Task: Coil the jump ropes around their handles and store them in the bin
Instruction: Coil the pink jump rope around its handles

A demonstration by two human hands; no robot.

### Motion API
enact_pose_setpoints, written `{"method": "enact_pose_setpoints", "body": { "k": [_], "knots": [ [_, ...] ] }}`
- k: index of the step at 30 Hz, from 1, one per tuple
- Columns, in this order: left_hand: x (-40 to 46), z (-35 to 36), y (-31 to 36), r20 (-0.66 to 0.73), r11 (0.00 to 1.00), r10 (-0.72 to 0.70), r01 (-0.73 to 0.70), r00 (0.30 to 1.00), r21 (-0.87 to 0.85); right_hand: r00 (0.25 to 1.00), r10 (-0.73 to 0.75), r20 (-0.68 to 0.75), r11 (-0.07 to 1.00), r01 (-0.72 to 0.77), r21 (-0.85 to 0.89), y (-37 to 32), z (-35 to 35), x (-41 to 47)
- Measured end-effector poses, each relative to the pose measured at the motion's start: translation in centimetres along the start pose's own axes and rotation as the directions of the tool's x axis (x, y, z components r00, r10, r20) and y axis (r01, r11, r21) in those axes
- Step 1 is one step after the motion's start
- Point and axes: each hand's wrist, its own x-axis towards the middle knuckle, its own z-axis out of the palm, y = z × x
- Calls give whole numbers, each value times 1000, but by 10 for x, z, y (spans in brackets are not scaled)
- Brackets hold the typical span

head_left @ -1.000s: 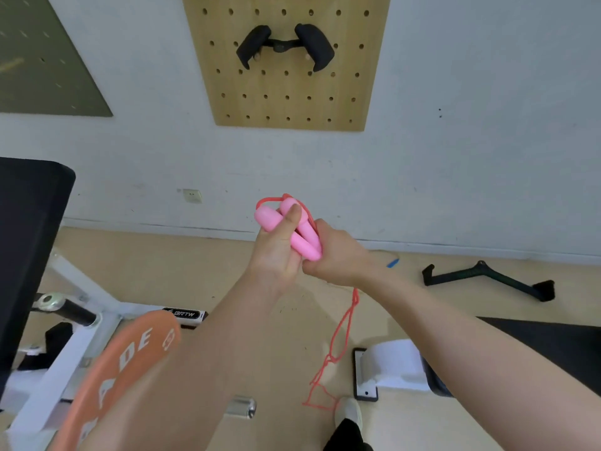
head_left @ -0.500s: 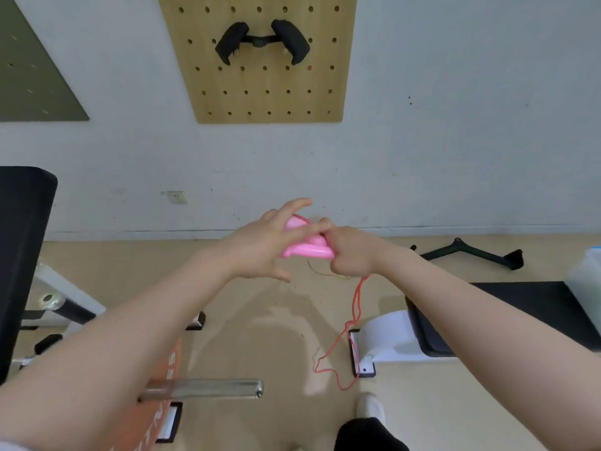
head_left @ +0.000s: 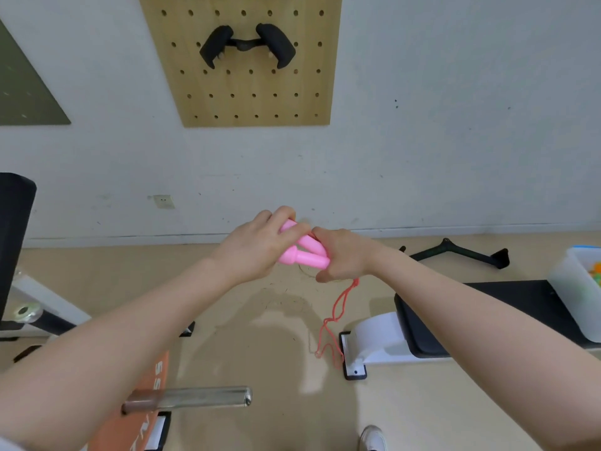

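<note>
two hands centre frame, left hand (head_left: 257, 252) and right hand (head_left: 344, 255), two pink handles (head_left: 305, 255), one red rope (head_left: 336, 315), one bin (head_left: 575, 288) right edge, one pegboard (head_left: 240, 92) up top, one steel bar (head_left: 195, 398) lower left, one white shoe (head_left: 372, 438)

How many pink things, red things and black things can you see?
Pink: 2, the jump rope handles.
Red: 1, the rope.
Black: 2, the handle on the pegboard and the bar on the floor.
Total: 5.
</note>
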Motion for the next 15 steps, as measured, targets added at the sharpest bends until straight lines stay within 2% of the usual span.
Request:
{"method": "enact_pose_setpoints", "body": {
  "k": [2, 4, 5, 7, 9, 12, 15],
  "knots": [
    [-2, 3, 8, 80, 992, -116, 120, 990, -38, 1000, 12, -12, 997, -12, -75, 3, 4, -1],
    [-3, 4, 16, 213, 970, -241, 241, 947, 26, 1000, 15, -26, 980, -20, -197, 2, 5, -3],
    [-1, 4, 20, 249, 960, -279, 267, 928, 82, 999, 5, -35, 965, -14, -261, -1, 6, -4],
    [3, 4, 27, 227, 955, -282, 250, 932, 159, 998, -33, -61, 929, 8, -369, -8, 6, -4],
    [5, 2, 31, 226, 952, -286, 250, 931, 174, 991, -82, -106, 899, 28, -436, -12, 6, -3],
    [6, 0, 34, 307, 945, -314, 267, 898, 187, 991, -104, -88, 920, 63, -387, -11, 10, -1],
    [6, 2, 36, 381, 936, -319, 224, 868, 273, 994, -103, 33, 962, 108, -252, -7, 16, 0]
  ]
}}
